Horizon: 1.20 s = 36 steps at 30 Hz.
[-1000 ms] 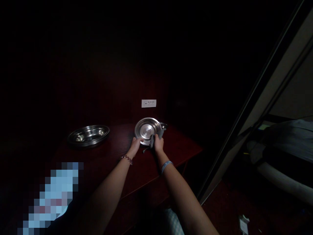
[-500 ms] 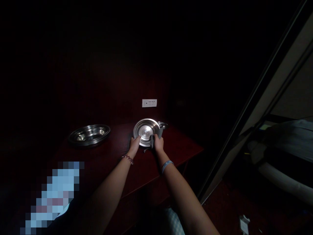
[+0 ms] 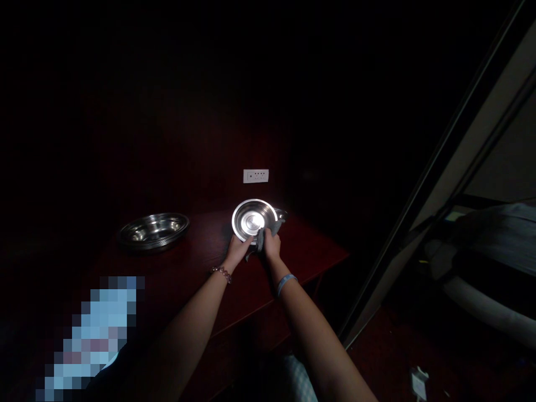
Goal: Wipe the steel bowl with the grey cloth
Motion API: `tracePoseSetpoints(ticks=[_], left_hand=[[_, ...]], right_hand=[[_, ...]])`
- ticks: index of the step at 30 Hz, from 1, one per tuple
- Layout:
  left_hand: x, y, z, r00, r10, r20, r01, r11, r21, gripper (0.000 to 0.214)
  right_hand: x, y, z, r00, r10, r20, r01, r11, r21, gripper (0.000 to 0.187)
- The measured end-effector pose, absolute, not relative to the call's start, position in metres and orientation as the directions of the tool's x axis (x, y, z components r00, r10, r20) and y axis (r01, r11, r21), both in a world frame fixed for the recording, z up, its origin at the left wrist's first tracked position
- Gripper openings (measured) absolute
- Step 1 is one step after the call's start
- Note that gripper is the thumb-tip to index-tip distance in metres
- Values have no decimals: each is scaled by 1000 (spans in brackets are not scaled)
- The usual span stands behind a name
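Observation:
A shiny steel basin [image 3: 253, 215] is held up over the dark red table [image 3: 301, 245], tilted so its inside faces me. My left hand [image 3: 238, 248] grips its near left rim, thumb on the inner side and fingers underneath. At the near right rim my right hand [image 3: 272, 245] is closed on a grey cloth [image 3: 260, 240], pressing it against the rim. Part of the cloth hangs below the basin and part sticks out to the right. Behind the basin's right edge, another metal piece [image 3: 282, 214] shows only in part.
Stacked steel basins [image 3: 154, 243] stand on the table at the left. A white socket panel [image 3: 255, 176] is on the wall behind. To the right runs a slanted frame edge [image 3: 419, 206], and a small white object [image 3: 419, 384] lies on the floor.
The basin has tipped further toward me and shifted slightly right and up. My left hand has moved a little right along with it; the cloth bunches differently at my right hand.

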<state>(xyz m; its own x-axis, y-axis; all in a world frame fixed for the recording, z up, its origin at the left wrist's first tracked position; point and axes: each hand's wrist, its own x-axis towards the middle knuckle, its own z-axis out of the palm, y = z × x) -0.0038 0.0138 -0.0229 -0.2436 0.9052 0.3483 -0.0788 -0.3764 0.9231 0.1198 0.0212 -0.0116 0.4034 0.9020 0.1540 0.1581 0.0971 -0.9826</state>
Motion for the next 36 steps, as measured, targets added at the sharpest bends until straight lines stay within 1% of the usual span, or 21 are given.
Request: tracePoseSetpoints(ticks=[3, 6, 11, 21, 31, 36], left_hand=[[-5, 14, -22, -372, 878, 301, -83, -355, 931, 52], [-6, 13, -19, -359, 901, 242, -128, -304, 944, 59], [-5, 9, -15, -307, 931, 199, -141, -251, 958, 59], [-4, 0, -6, -332, 932, 148, -205, -225, 953, 58], [-4, 2, -7, -333, 932, 143, -215, -222, 951, 57], [-6, 4, -4, -378, 919, 114, -226, -211, 951, 42]], right_hand=[[119, 19, -11, 329, 925, 190, 236, 114, -965, 26], [118, 18, -10, 305, 933, 189, 253, 112, -961, 26], [117, 17, -10, 308, 938, 160, 225, 92, -970, 27], [117, 17, -10, 329, 929, 170, 216, 102, -971, 25], [116, 17, -11, 338, 926, 170, 197, 107, -975, 26], [116, 17, -11, 325, 933, 156, 204, 92, -975, 27]])
